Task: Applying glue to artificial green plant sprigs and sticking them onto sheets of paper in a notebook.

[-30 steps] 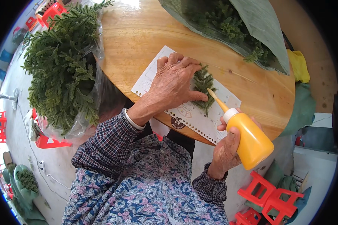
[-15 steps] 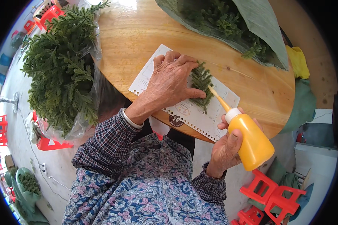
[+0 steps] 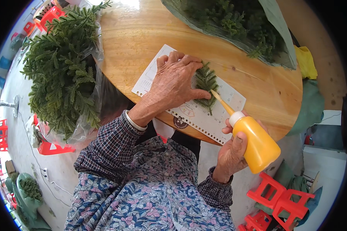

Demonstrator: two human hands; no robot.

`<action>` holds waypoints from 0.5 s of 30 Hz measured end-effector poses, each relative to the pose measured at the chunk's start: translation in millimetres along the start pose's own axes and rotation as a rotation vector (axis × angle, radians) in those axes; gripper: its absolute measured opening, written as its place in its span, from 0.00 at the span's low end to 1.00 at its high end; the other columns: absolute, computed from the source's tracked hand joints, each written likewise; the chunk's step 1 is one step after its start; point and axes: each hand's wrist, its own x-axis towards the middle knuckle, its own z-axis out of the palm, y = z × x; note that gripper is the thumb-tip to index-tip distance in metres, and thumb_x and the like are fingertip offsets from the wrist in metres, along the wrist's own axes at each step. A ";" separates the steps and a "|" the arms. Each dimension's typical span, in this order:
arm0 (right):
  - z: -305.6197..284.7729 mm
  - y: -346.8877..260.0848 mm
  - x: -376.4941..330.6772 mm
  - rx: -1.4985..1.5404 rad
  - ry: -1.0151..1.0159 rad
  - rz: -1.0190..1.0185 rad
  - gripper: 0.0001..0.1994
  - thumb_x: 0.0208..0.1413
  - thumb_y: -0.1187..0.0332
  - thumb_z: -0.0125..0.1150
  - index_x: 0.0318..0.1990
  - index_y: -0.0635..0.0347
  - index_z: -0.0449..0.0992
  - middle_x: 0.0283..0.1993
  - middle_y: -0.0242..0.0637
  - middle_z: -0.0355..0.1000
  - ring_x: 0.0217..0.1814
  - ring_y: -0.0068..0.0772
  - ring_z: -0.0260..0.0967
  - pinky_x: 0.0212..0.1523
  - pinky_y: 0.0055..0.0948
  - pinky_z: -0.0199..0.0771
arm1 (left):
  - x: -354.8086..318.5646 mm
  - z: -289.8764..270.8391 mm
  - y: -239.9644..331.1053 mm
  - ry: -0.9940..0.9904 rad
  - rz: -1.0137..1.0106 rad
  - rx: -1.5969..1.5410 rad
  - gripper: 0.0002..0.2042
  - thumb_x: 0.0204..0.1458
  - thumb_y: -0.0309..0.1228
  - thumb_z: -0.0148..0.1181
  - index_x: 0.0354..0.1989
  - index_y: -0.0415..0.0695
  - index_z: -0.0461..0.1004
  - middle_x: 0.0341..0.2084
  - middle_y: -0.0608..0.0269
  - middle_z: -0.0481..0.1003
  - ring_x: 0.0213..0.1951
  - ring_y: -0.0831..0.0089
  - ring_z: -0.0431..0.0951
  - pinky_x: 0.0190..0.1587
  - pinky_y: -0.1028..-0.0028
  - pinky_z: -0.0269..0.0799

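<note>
A small green evergreen sprig [image 3: 206, 80] lies flat on a white punched calendar sheet [image 3: 231, 103]. My left hand [image 3: 172, 82] is bent over the sheet, its thumb and index fingertip pinning the sprig's left side. In my right hand [image 3: 233, 153] is a yellow squeeze bottle [image 3: 255, 143] with a white collar, tilted so that its long narrow nozzle [image 3: 221, 101] points up and left. The nozzle tip is at the sprig's right side, close to my left thumb. Whether anything comes out of it I cannot tell.
The sheet rests on a round wooden table [image 3: 138, 34]. At the left stands a clear bag heaped with evergreen branches [image 3: 61, 81]. A green sack [image 3: 275, 27] holding more greenery lies at the far right. Red stools [image 3: 264, 188] stand on the floor at lower right.
The bottle has shifted slightly up and left, bringing its nozzle tip lower on the sprig and nearer my left thumb. My left hand keeps its hold; the sheet has barely moved.
</note>
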 end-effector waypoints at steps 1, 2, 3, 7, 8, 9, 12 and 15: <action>0.1 0.0 0.0 0.015 0.012 0.008 0.26 0.47 0.73 0.66 0.54 0.59 0.60 0.51 0.56 0.68 0.32 0.37 0.71 0.29 0.25 0.77 | 0.3 -0.4 0.4 -0.011 -0.010 0.004 0.38 0.35 0.60 0.65 0.51 0.44 0.73 0.51 0.69 0.70 0.54 0.63 0.61 0.55 0.61 0.48; 0.3 0.0 -0.1 0.029 0.023 0.016 0.27 0.47 0.73 0.66 0.54 0.59 0.60 0.51 0.56 0.68 0.33 0.37 0.71 0.29 0.25 0.77 | 0.6 -0.8 0.6 -0.021 -0.020 0.008 0.38 0.34 0.60 0.65 0.51 0.45 0.73 0.52 0.70 0.70 0.54 0.63 0.61 0.55 0.62 0.48; 0.5 -0.1 -0.2 0.044 0.035 0.024 0.27 0.47 0.73 0.66 0.54 0.60 0.60 0.52 0.56 0.68 0.33 0.38 0.71 0.29 0.25 0.77 | 0.7 -1.1 0.7 -0.032 -0.031 0.011 0.39 0.34 0.61 0.65 0.52 0.46 0.73 0.52 0.71 0.70 0.55 0.63 0.61 0.56 0.62 0.48; -1.1 -1.0 -1.5 0.019 0.011 0.018 0.27 0.48 0.73 0.66 0.54 0.60 0.60 0.52 0.56 0.68 0.34 0.38 0.71 0.29 0.25 0.78 | 0.7 -1.9 0.0 -0.045 -0.035 0.022 0.39 0.34 0.61 0.65 0.52 0.46 0.73 0.52 0.70 0.69 0.55 0.63 0.61 0.57 0.62 0.47; -1.4 -1.3 -1.9 0.011 0.003 0.016 0.27 0.48 0.73 0.66 0.54 0.60 0.60 0.52 0.56 0.68 0.34 0.39 0.71 0.29 0.25 0.78 | 0.3 -2.4 0.1 -0.049 -0.037 0.026 0.40 0.34 0.61 0.65 0.53 0.46 0.72 0.53 0.69 0.69 0.55 0.63 0.61 0.57 0.62 0.47; -1.7 -1.1 -1.9 0.010 0.004 0.016 0.27 0.48 0.73 0.66 0.54 0.60 0.60 0.52 0.56 0.68 0.34 0.39 0.71 0.29 0.25 0.78 | 0.0 -2.9 0.4 -0.050 -0.036 0.024 0.40 0.34 0.61 0.65 0.53 0.46 0.72 0.53 0.69 0.69 0.55 0.63 0.61 0.57 0.62 0.47; -1.9 0.1 -1.0 0.009 0.006 0.018 0.26 0.48 0.73 0.65 0.54 0.60 0.60 0.52 0.56 0.68 0.34 0.39 0.71 0.28 0.25 0.78 | -1.3 -6.6 2.6 -0.050 0.006 0.032 0.41 0.33 0.61 0.66 0.53 0.45 0.72 0.53 0.68 0.69 0.56 0.62 0.61 0.57 0.61 0.46; -1.9 -1.4 -1.7 0.002 0.006 0.019 0.26 0.48 0.73 0.65 0.54 0.60 0.60 0.52 0.56 0.68 0.34 0.39 0.71 0.28 0.25 0.78 | -1.7 -7.3 3.3 -0.047 0.020 0.037 0.41 0.32 0.61 0.66 0.54 0.45 0.72 0.53 0.68 0.69 0.56 0.62 0.61 0.57 0.60 0.46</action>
